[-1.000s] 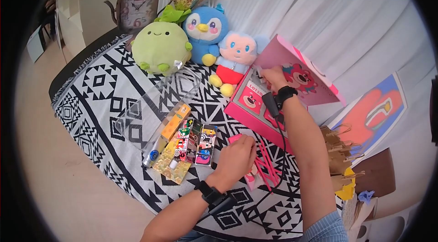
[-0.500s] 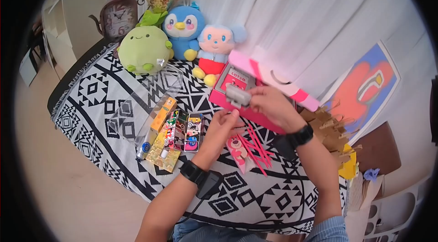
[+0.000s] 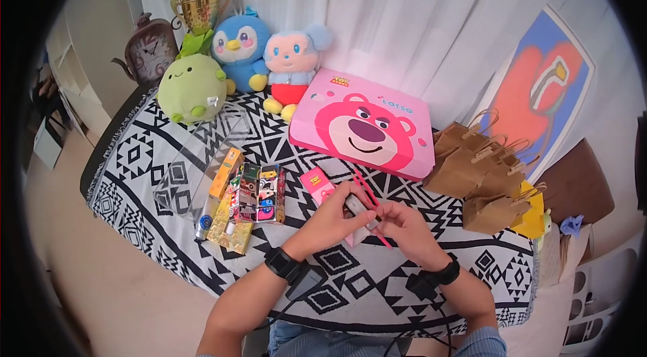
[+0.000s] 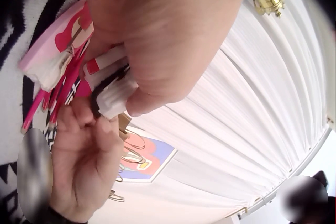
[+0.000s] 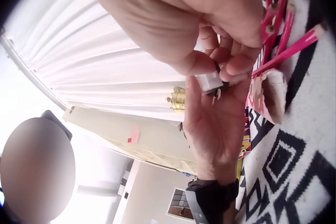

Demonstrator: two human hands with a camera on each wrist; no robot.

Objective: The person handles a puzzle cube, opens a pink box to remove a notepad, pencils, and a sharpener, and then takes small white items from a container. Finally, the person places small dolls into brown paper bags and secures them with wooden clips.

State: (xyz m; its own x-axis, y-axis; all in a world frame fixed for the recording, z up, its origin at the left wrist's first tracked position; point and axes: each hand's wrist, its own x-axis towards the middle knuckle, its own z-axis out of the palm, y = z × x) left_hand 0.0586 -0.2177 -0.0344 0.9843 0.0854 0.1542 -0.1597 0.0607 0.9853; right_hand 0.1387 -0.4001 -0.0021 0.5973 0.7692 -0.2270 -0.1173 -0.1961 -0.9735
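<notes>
Both hands meet over the patterned cloth [image 3: 337, 263], in front of the pink bear box [image 3: 360, 131], whose lid is down. My left hand [image 3: 330, 215] grips a small whitish, partly clear item [image 4: 116, 98] with a black strip and a red patch; its exact kind cannot be told. My right hand [image 3: 409, 234] pinches the near end of that same item between thumb and fingers. Below the hands lies a pink packet [image 3: 313, 178] with an open end. Several pink pencils [image 5: 286, 40] lie beside it, partly hidden by the hands.
Left of the hands sit colourful small boxes [image 3: 257, 192], a yellow patterned pack [image 3: 229, 236] and a clear plastic case [image 3: 182, 182]. Plush toys [image 3: 236, 54], a clock [image 3: 151, 54] and a gold trophy [image 3: 201, 3] stand behind. Brown paper bags [image 3: 472, 161] are at the right.
My right hand has left the pink box and come down to my left hand with the whitish item, which both now hold. The raised lid has come down.
</notes>
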